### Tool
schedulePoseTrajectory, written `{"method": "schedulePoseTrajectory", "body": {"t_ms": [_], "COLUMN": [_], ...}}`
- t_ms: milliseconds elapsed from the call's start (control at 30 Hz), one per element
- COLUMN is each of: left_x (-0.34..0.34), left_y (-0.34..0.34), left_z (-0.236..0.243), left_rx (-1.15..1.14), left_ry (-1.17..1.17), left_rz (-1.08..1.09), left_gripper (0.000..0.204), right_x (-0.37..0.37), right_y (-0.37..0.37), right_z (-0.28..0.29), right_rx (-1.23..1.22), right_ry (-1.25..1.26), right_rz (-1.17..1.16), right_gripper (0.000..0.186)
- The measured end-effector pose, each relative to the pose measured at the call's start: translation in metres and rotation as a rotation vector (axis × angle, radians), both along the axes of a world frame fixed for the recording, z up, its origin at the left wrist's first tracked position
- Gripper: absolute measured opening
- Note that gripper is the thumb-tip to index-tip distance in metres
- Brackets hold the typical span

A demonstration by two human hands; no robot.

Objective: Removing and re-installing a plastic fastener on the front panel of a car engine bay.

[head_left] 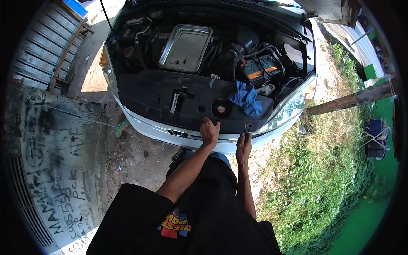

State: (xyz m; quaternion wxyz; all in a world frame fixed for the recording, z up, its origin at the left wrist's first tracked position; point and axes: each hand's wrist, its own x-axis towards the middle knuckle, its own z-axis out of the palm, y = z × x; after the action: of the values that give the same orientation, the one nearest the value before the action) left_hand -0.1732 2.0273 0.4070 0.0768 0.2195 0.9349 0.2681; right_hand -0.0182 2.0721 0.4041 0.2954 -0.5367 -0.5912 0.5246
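My left hand (209, 131) is closed at the front edge of the black plastic cover (148, 91); whatever its fingers pinch is too small to make out. To its right, my right hand (243, 148) closes around a slim tool (245, 128) whose thin shaft points up toward the cover's front right corner. Close to that shaft is a round hole (250, 125) in the cover. Over the engine lies a shiny metal tray (205, 32) with two small dark pieces (181, 62) in it. A crumpled blue cloth (247, 100) rests on the cover's right part.
The car's hood is raised on a thin rod (107, 17). Behind the cloth sits a battery (264, 70) with cables. A white bumper (229, 146) and right headlight (285, 114) border the front. A wooden post (352, 103) juts in over grass from the right; a metal panel (51, 161) stands left.
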Motion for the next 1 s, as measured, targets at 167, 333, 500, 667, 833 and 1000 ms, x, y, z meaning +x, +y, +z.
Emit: {"method": "schedulePoseTrajectory", "body": {"t_ms": [167,333,500,667,833,1000], "left_x": [-0.004,-0.001,-0.011,-0.018,-0.019,-0.024], "left_y": [0.004,0.016,0.018,0.014,0.021,0.027], "left_z": [0.0,0.007,-0.002,-0.02,-0.006,-0.001], "left_rx": [-0.017,0.111,0.044,0.159,0.114,0.067], "left_ry": [-0.039,-0.116,-0.198,-0.344,-0.271,-0.174], "left_rz": [0.022,0.034,-0.087,-0.084,-0.094,-0.157], "left_gripper": [0.032,0.028,0.026,0.026,0.036,0.037], "right_x": [-0.053,-0.064,-0.041,0.007,0.023,0.019], "right_y": [0.077,0.134,0.167,0.186,0.18,0.187], "right_z": [0.037,0.033,0.017,0.002,-0.012,-0.01], "right_rx": [0.471,0.519,0.409,0.313,0.247,0.308], "right_ry": [-0.186,-0.472,-0.418,-0.215,-0.184,-0.225], "right_rz": [-0.007,0.096,-0.027,-0.162,-0.168,-0.235], "right_gripper": [0.036,0.039,0.032,0.039,0.045,0.049]}}
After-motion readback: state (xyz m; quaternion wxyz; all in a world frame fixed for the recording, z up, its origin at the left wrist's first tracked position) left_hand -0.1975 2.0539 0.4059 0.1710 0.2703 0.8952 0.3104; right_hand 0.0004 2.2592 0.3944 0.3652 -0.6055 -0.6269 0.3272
